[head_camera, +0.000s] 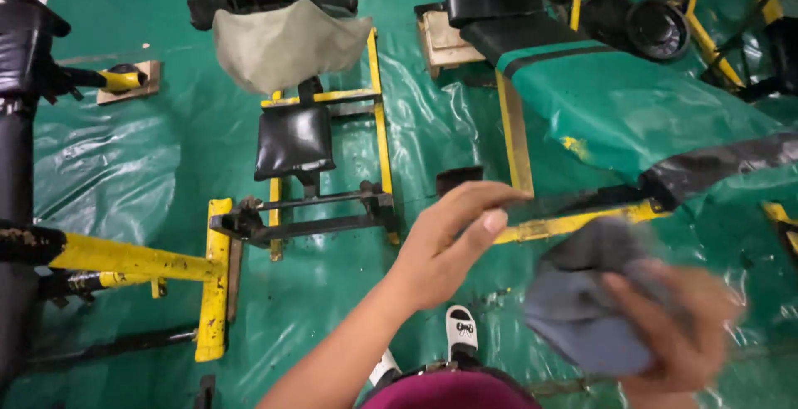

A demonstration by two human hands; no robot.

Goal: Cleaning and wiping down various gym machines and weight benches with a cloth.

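Fingers (665, 293) of the right hand (677, 334) closed around a grey cloth (582, 309), motion-blurred, low and right of the bench (632, 101). Left hand (445, 247) empty, fingers straight and together, thumb out, just left of the cloth, not touching it. Bench carries green cover with black stripe; yellow frame bar (573, 222) just beyond the cloth. To do it well, judged: bunch cloth fully into the palm, no trailing edge near the frame. Green tarp floor (150, 168) left of bench, small seat machine (295, 139) there.
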